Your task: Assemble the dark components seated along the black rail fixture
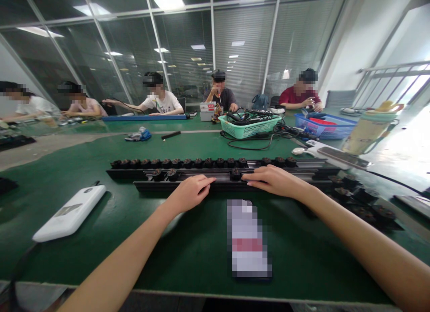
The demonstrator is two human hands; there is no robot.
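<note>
So, near stuff first, from my end of the feed. Closest to me there's a phone (250, 240) lying flat between my forearms, blurred screen up, probably put there so it's easy to glance at without getting under my wrists. A white power bank (70, 215) sits off to the left with a dark cable at its near end, likely parked wide to leave elbow room.

Loose black parts (363, 206) are bunched over by my right forearm, which seems handy for that side.

Now the hands. My left hand (193, 191) is half curled with the index finger stretched along the front rail (148, 185); my guess is it's steadying the thing. Can't see the underside, so can't tell if it's gripping anything. My right hand (273, 179) comes in low from the right, fingers stretched and a bit apart, tips right at a round black part (235, 173) sitting on that rail. Touching or pinching, can't tell. Two more are towards the rail's left end.

Just behind, the back rail (124, 173) lies about parallel, lined with similar parts, with a gap right of the middle. Side by side like that, both look easy to reach.

Further out: a green basket (247, 130) corralling black cables, a blue basket (322, 128), then people seated across the table (188, 146).
</note>
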